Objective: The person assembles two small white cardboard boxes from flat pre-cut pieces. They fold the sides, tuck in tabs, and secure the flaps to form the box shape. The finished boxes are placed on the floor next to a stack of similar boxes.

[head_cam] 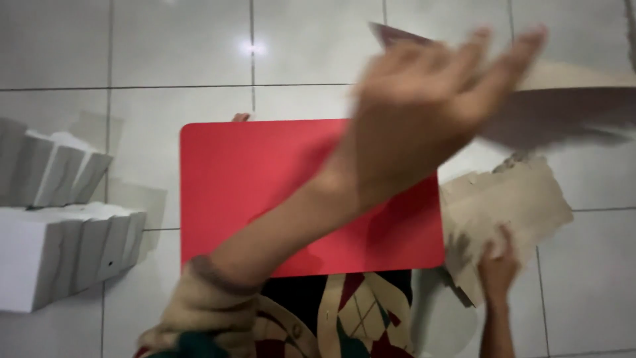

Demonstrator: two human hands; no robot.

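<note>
At the right edge of the red board (265, 192), the right hand (498, 268) rests on a stack of flat brown cardboard sheets (523, 199) lying on the pale tiled floor (179, 46). Its fingers press down on the near part of the top sheet; whether they curl round an edge cannot be told, since the hand is small and partly in shadow. The sheets lie just beside the board, touching or nearly touching its right side, with torn, ragged edges showing toward the far end.

Above the board, the left hand (424, 113) is raised and blurred, its forearm crossing the board from the near left to the far right. Fingers are spread apart with nothing clamped between them. Just beyond them, at the far right, a flat cardboard piece (576, 76) is in the air or tilted, casting a dark shadow beneath; whether the fingertips touch it cannot be made out.

Near the bottom, a patterned sleeve cuff (199, 305) and patterned clothing (351, 318) show. Well to the left stand two stacks of white folded boxes (66, 245).
</note>
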